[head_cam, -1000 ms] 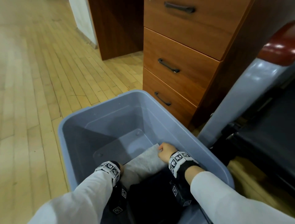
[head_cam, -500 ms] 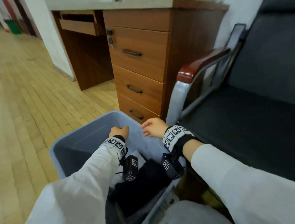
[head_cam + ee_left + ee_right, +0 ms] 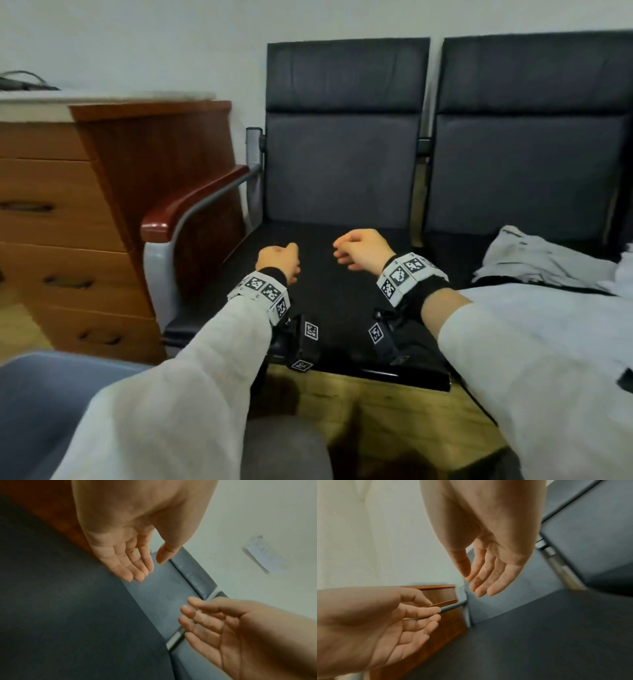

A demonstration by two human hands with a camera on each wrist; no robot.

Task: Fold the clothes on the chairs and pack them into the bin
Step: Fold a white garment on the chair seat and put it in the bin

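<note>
**Reaching between garments: both hands empty over the left chair seat**

- Progress: the left chair (image 3: 342,192) carries no clothing on its black seat. A crumpled light grey garment (image 3: 534,260) lies on the seat of the right chair (image 3: 527,154), unfolded, with another pale piece just at the frame's right edge. The bin (image 3: 41,383) stands on the floor at lower left, below the chair; its contents are out of view here. Judged stage: at least one item left to fold and pack.
- Left hand (image 3: 279,262): held above the left seat, holding nothing; the wrist view shows its fingers (image 3: 130,566) near-straight, together, thumb set apart.
- Right hand (image 3: 363,251): beside the left, a small gap between them, also empty; fingers (image 3: 488,580) relaxed and slightly bent, pointing down toward the seat.
- Pose: both forearms extended forward, white sleeves, marker bands at the wrists.
- Surroundings: wooden drawer unit (image 3: 68,219) left of the chairs; red-brown armrest (image 3: 191,202).
</note>
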